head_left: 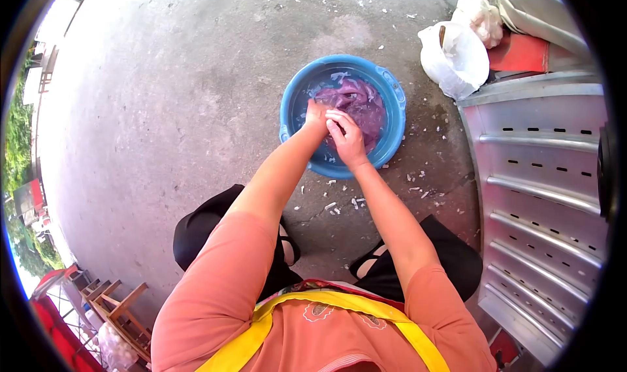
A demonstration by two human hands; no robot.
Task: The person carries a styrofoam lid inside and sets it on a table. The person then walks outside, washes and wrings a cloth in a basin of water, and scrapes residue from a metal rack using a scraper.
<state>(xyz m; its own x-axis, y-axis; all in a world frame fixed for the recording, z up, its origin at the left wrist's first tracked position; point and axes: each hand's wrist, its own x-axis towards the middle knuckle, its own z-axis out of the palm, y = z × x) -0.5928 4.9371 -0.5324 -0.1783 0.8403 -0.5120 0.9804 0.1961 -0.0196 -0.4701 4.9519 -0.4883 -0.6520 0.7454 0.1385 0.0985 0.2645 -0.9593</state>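
A blue plastic basin (392,91) stands on the concrete ground in front of me. Inside it lies a purple cloth (362,104) in water. My left hand (316,116) and my right hand (347,137) are pressed together over the near side of the basin. Both grip a bunched part of the purple cloth between them. My fingers are closed around the fabric. Part of the cloth is hidden under my hands.
A white plastic bag (454,58) sits on the ground beyond the basin to the right. A ribbed metal panel (542,176) runs along the right side. Small white scraps (333,205) litter the concrete near my feet. Wooden furniture (121,310) stands at lower left.
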